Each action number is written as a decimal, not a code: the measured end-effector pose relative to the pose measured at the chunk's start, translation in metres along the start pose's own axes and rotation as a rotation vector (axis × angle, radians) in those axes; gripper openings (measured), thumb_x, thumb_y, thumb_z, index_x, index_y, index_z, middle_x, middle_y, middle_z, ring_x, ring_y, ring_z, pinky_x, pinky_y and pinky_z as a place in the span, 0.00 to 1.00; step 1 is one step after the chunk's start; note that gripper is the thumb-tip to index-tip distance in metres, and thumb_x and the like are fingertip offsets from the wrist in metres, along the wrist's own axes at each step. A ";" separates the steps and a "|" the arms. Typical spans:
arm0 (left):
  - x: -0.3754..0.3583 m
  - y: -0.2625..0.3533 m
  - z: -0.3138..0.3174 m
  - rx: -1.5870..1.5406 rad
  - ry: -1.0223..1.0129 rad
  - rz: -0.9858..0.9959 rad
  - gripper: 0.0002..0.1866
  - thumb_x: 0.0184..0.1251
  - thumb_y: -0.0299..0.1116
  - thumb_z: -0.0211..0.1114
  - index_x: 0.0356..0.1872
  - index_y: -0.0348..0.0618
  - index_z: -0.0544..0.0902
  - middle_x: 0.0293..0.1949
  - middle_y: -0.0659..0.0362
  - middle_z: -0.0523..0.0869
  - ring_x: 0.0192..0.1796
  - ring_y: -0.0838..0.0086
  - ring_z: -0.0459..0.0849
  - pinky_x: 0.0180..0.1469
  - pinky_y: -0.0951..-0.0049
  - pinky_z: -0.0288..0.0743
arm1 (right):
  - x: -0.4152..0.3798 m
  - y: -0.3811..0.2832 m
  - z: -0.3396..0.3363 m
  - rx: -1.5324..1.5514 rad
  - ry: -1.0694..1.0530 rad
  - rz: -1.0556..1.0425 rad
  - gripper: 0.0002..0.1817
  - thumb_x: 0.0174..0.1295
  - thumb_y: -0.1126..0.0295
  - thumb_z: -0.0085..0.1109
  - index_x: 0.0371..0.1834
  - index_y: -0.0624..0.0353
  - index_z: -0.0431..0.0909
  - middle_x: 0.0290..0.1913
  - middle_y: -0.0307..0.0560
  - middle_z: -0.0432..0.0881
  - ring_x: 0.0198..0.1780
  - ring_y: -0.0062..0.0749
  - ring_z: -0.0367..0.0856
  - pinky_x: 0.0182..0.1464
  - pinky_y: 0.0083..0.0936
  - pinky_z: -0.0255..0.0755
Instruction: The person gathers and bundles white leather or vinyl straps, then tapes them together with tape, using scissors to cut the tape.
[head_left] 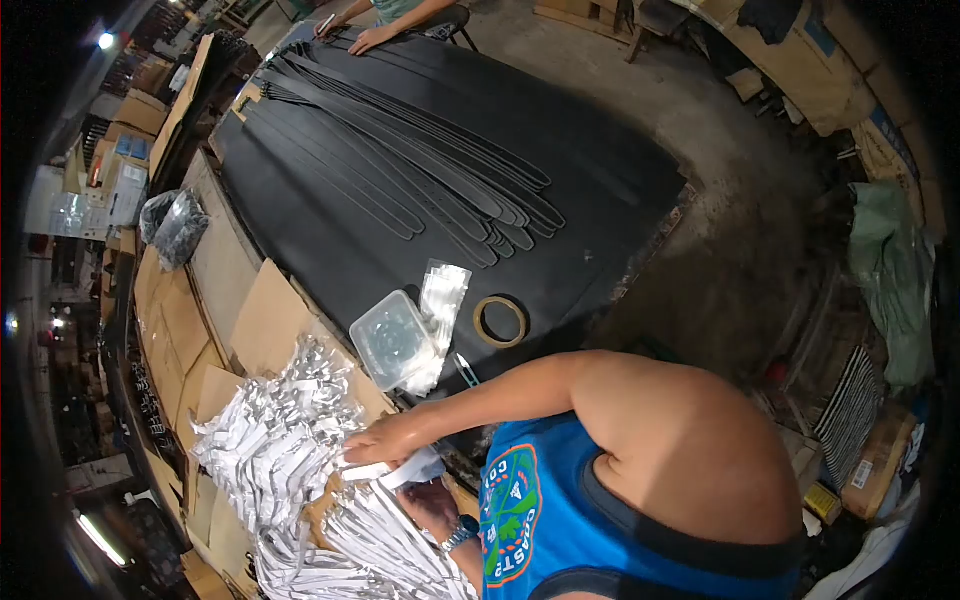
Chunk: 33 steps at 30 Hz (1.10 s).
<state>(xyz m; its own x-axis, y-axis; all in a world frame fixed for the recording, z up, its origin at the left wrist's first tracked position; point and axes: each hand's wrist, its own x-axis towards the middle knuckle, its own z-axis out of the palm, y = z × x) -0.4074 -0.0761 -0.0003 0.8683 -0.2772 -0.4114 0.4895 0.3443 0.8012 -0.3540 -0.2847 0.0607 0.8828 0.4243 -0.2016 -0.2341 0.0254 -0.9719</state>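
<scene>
Both hands meet at the edge of a large heap of thin white strips [265,445]. My right hand [385,440] reaches in from above with bent fingers, at a flat white strip [367,471]. Just below it, my left hand [430,503], with a watch [461,532] on the wrist, is closed around a pale, whitish piece [418,468] whose kind I cannot make out. More white strips in a bundle [375,545] lie beside and under the left hand. The right fingertips are partly hidden.
On the black-topped table stand a clear plastic container [390,338], clear packets [444,300], a tape roll [500,322] and a small cutter [466,370]. Long black straps [410,160] fan out beyond. Another person's hand [372,40] rests at the far end. Cardboard [265,320] lines the left side.
</scene>
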 end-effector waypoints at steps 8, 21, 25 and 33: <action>0.005 0.000 -0.005 0.128 0.014 0.035 0.25 0.75 0.47 0.49 0.64 0.39 0.71 0.59 0.52 0.78 0.59 0.65 0.78 0.59 0.63 0.72 | -0.018 0.022 0.017 -0.270 -0.080 -0.151 0.42 0.62 0.51 0.57 0.77 0.49 0.50 0.57 0.65 0.77 0.54 0.57 0.79 0.54 0.42 0.72; -0.004 0.000 0.018 0.202 0.067 0.172 0.25 0.77 0.47 0.49 0.63 0.36 0.71 0.58 0.52 0.78 0.57 0.66 0.78 0.59 0.65 0.71 | -0.038 0.045 0.021 -0.414 -0.007 -0.273 0.56 0.52 0.62 0.70 0.79 0.59 0.40 0.57 0.68 0.77 0.56 0.56 0.78 0.56 0.40 0.71; -0.003 -0.001 0.007 0.166 0.069 0.137 0.24 0.77 0.47 0.49 0.62 0.37 0.72 0.57 0.53 0.78 0.57 0.66 0.78 0.59 0.65 0.71 | -0.034 0.042 0.024 -0.417 -0.009 -0.352 0.56 0.52 0.60 0.69 0.78 0.61 0.41 0.54 0.68 0.79 0.55 0.55 0.79 0.55 0.39 0.71; 0.001 -0.004 -0.006 0.164 0.065 0.106 0.23 0.77 0.46 0.51 0.60 0.39 0.74 0.57 0.54 0.79 0.56 0.67 0.79 0.58 0.65 0.72 | 0.029 -0.008 0.053 -0.246 0.044 -0.390 0.45 0.58 0.60 0.62 0.77 0.59 0.50 0.45 0.63 0.83 0.49 0.52 0.81 0.51 0.39 0.72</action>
<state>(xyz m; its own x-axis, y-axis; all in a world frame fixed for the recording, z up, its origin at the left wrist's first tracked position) -0.4084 -0.0720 -0.0064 0.9202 -0.1866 -0.3440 0.3801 0.2163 0.8993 -0.3479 -0.2252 0.0695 0.9033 0.3869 0.1854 0.2183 -0.0426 -0.9749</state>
